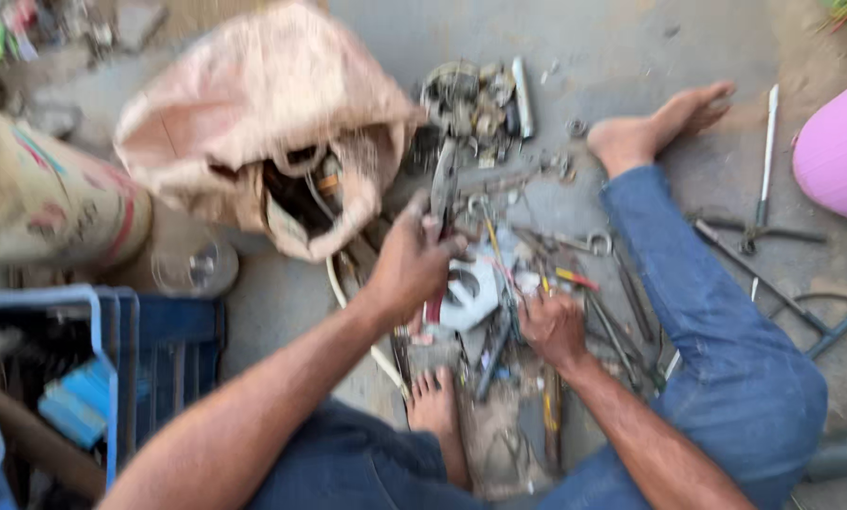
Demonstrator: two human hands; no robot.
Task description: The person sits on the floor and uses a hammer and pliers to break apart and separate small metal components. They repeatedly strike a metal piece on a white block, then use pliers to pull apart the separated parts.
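My left hand (409, 260) is closed round the handles of long pliers (442, 194); their long axis runs up, tip pointing away from me. White round part (471, 293) sits just right of it. Right hand (553, 326) curled on small tools (622, 321), grip unclear w/ blur

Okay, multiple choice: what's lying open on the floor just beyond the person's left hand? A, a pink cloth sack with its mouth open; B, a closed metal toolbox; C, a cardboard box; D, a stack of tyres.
A: just past the left hand, a crumpled pink cloth sack lies on the concrete floor with its mouth gaping toward the pile of tools and metal parts; dark items show inside it.
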